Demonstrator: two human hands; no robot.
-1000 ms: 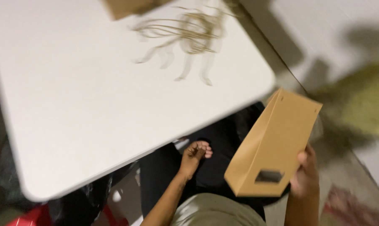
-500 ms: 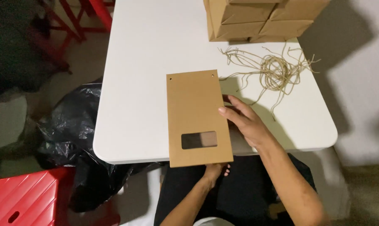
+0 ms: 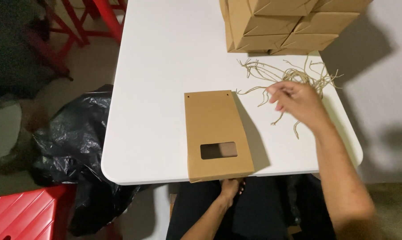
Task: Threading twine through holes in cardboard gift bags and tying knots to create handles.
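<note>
While the left hand [image 3: 231, 186] pinches the flat brown bag [image 3: 217, 134] at the counter [image 3: 156, 89] edge | right hand [image 3: 296, 103] loosely curled, reaching the twine pile [image 3: 290, 76] | 2 holes unthreaded, looks barely begun | finished bags [image 3: 290, 22] stacked beyond.

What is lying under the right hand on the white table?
Loose tan strings lie in a tangle on the white table under the right hand. The hand covers part of the tangle, so whether its fingers already pinch a string cannot be seen.
</note>
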